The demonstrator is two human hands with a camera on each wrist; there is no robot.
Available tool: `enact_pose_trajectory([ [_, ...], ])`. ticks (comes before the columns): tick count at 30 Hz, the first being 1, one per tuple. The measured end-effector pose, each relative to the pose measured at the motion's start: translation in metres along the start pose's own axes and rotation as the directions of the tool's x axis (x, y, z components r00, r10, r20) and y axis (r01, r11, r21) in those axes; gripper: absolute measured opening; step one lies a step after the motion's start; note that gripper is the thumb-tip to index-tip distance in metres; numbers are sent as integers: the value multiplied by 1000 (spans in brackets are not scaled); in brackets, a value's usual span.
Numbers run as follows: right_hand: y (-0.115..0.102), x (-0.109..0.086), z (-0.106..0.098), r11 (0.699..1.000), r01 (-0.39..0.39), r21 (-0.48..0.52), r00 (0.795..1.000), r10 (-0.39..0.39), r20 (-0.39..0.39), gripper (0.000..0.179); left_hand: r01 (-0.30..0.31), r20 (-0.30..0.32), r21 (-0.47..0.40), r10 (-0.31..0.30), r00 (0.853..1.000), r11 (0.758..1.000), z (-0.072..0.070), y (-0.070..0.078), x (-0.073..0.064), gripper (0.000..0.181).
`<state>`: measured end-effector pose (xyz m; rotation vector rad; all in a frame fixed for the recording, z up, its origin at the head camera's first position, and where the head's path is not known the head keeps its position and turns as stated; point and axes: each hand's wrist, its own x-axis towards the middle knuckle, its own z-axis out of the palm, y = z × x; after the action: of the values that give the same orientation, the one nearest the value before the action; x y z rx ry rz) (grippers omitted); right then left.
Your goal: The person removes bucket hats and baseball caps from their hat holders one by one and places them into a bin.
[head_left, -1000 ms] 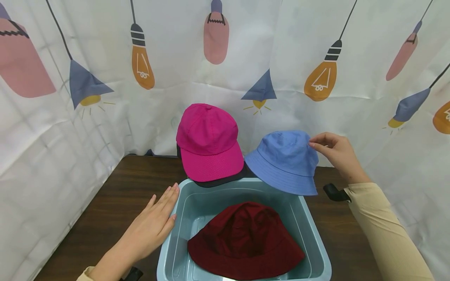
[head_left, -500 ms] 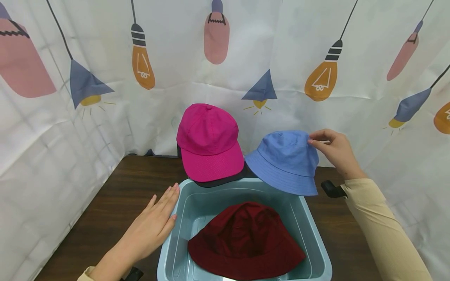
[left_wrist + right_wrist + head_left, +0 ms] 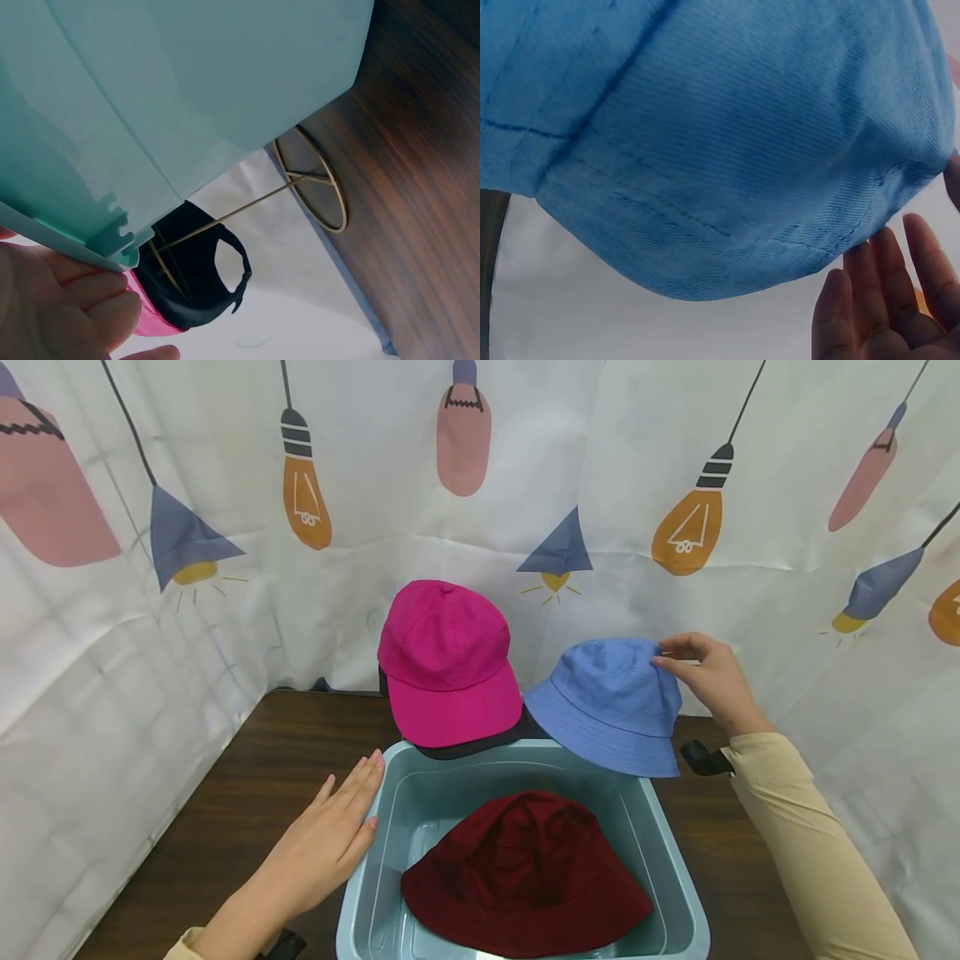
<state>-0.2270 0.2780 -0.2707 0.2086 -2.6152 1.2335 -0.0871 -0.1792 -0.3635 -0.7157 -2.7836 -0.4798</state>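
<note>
Shifted since the earlier frames: right hand [image 3: 708,681] and its tan sleeve [image 3: 802,827], both drawn slightly inward, fingertips set a little farther onto the blue bucket hat [image 3: 607,693]. The hat showed no clear change; judged a small adjustment of touch, nothing yet gained in position.

Hands: two, well apart. Right: thumb and fingertips touched the crown's side; whether they pinched cloth could not be told. Item two, left hand [image 3: 318,839]: fingers straight, laid along the left rim of the pale blue bin [image 3: 390,839].

Surroundings: blue bucket hat stood behind the bin, brim overlapping its far right corner in view. Maroon hat [image 3: 525,877] lay inside. Pink cap [image 3: 446,652] sat beside the blue one, over a black cap [image 3: 199,292] on a wire stand [image 3: 259,200].
</note>
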Motion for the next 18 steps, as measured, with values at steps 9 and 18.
enact_pose_trajectory([
  [9,6,6,0,997,-67,28,990,63,126,63,2,2,1,-2,1000,1000,-1,0,0,60],
  [18,13,9,3,989,-123,80,973,104,207,68,11,11,-23,-11,1000,1000,-1,1,0,60],
])
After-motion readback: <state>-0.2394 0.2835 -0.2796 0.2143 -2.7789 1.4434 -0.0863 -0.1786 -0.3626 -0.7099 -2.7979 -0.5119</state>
